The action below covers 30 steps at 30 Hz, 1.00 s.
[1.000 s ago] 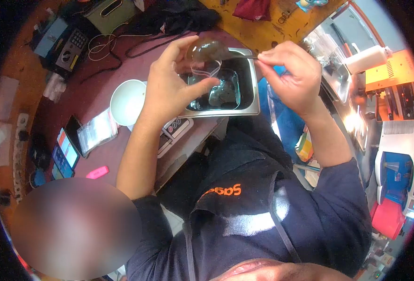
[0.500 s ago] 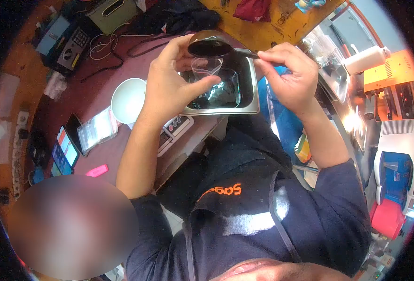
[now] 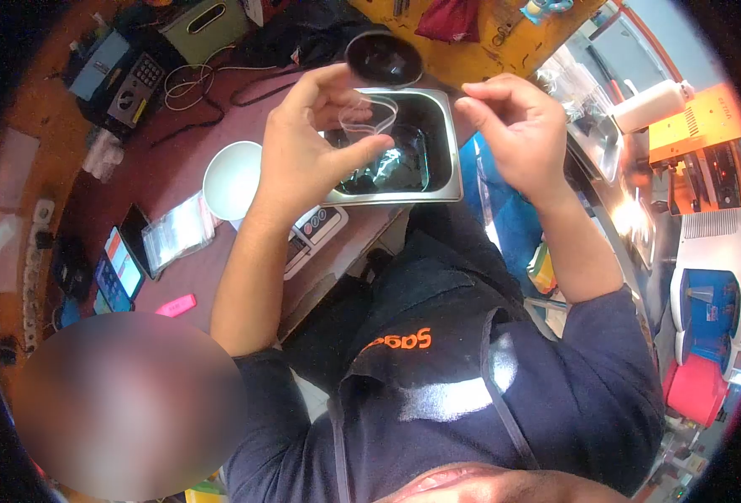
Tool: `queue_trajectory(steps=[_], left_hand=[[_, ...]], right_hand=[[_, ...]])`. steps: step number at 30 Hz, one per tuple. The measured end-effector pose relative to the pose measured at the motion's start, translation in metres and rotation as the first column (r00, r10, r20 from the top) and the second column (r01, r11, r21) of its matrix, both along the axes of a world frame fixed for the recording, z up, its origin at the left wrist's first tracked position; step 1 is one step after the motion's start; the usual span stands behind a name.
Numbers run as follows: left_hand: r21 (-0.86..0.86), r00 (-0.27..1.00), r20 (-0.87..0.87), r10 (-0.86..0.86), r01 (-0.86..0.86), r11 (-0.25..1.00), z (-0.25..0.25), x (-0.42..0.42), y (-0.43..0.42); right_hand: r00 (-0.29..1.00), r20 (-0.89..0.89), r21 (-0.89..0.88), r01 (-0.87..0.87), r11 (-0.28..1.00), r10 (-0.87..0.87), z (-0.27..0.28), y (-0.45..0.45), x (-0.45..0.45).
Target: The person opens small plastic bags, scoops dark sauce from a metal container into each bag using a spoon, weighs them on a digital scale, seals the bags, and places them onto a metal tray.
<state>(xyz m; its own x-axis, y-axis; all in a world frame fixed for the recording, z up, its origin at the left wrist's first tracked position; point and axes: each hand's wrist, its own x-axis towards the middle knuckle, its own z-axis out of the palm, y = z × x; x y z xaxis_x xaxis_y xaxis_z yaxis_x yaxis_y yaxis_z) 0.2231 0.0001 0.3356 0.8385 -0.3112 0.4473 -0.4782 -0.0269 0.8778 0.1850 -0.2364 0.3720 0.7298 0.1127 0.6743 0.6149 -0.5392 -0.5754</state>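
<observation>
My left hand (image 3: 316,138) is closed around a small clear plastic cup (image 3: 369,117), its rim tilted towards me, above a steel container (image 3: 457,168). Inside that container lies a dark, glossy content (image 3: 400,163) that reflects light. The round bowl of a black ladle (image 3: 384,59) hangs beyond the container's far rim, its hollow side facing me. My right hand (image 3: 517,126) is to the right of it, thumb and index finger pinched at the ladle's handle end; the handle itself is hard to make out against the background.
A white bowl (image 3: 232,180), clear plastic bags (image 3: 177,230), a scale (image 3: 316,230), phones (image 3: 123,260) and a pink marker (image 3: 177,305) lie left of the container. A safe (image 3: 127,92) with cables stands behind. Another person's blurred head is at lower left.
The ladle's bowl has moved up and away from the cup, and its hollow now shows more fully. The cup and both hands have stayed nearly in place.
</observation>
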Motion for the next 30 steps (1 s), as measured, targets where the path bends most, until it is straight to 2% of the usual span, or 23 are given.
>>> queue_trajectory(steps=[2,3,4,5,6,7,8,10,11,12,14,16,17,21,23,26,27,28,30], left_hand=[[-0.064,0.998,-0.057,0.009,-0.013,0.998,0.006,0.000,0.006],[-0.101,0.998,-0.066,0.009,-0.016,0.995,0.010,0.000,0.011],[-0.127,0.999,-0.043,0.033,-0.039,0.991,0.015,0.000,0.017],[-0.170,0.998,-0.039,0.041,-0.047,0.984,0.019,0.001,0.024],[-0.210,0.998,-0.039,0.051,-0.058,0.976,0.024,0.001,0.033],[-0.170,0.995,0.002,0.099,-0.097,0.981,0.029,0.001,0.041],[-0.140,0.989,0.042,0.139,-0.132,0.981,0.032,0.002,0.050],[-0.066,0.966,0.064,0.252,-0.248,0.967,0.031,-0.002,0.065],[-0.057,0.961,0.059,0.272,-0.269,0.962,0.028,-0.002,0.072],[0.001,0.940,0.062,0.335,-0.335,0.942,0.020,-0.002,0.077],[0.063,0.915,0.065,0.398,-0.401,0.914,0.005,-0.002,0.087],[0.323,0.862,0.100,0.497,-0.501,0.803,-0.005,-0.002,0.093],[0.398,0.847,0.090,0.524,-0.512,0.761,-0.007,-0.002,0.094],[0.447,0.857,0.075,0.510,-0.486,0.751,-0.019,0.002,0.094],[0.398,0.851,0.296,0.433,-0.523,0.754,-0.025,0.006,0.095],[0.430,0.832,0.284,0.477,-0.555,0.712,-0.019,0.006,0.101],[0.396,0.849,0.139,0.510,-0.520,0.757,0.007,-0.009,0.093],[0.446,0.811,0.256,0.525,-0.581,0.681,0.012,-0.011,0.095],[0.344,0.822,0.185,0.539,-0.568,0.748,0.011,-0.013,0.099]], right_hand=[[0.953,-0.301,0.225,0.114,0.968,-0.043,0.001,-0.003,0.001],[0.934,-0.354,0.140,0.105,0.985,-0.049,0.003,-0.011,0.003],[0.934,-0.356,0.143,0.087,0.986,-0.031,0.006,-0.015,0.002],[0.923,-0.370,-0.110,0.067,0.992,-0.104,0.011,-0.017,0.002],[0.916,-0.363,-0.353,0.036,0.935,-0.173,0.012,-0.019,0.003],[0.945,-0.295,-0.473,-0.018,0.881,-0.139,0.008,-0.021,0.008],[0.947,-0.303,-0.466,-0.048,0.883,-0.109,0.004,-0.020,0.011],[0.965,-0.252,-0.677,-0.122,0.726,-0.072,-0.004,-0.015,0.017],[0.986,-0.168,-0.708,-0.114,0.697,-0.009,-0.008,-0.014,0.020],[0.985,-0.175,-0.703,-0.132,0.699,0.010,-0.008,-0.011,0.022],[0.993,0.027,-0.598,-0.074,0.798,0.113,-0.004,-0.007,0.024],[0.987,0.057,-0.544,-0.097,0.833,0.152,0.000,-0.010,0.024],[0.989,0.076,-0.503,-0.071,0.861,0.126,0.004,-0.011,0.020],[0.992,0.110,-0.431,-0.001,0.902,0.053,-0.001,-0.023,0.006],[0.991,0.130,-0.406,0.030,0.913,0.025,-0.007,-0.030,-0.001],[0.995,0.102,-0.344,0.054,0.938,-0.020,-0.029,-0.053,-0.014],[0.997,0.078,-0.358,0.025,0.933,0.003,-0.036,-0.061,-0.018],[0.995,0.094,-0.378,0.062,0.924,-0.029,-0.044,-0.071,-0.022],[0.995,0.088,-0.407,0.080,0.910,-0.048,-0.060,-0.093,-0.029]])
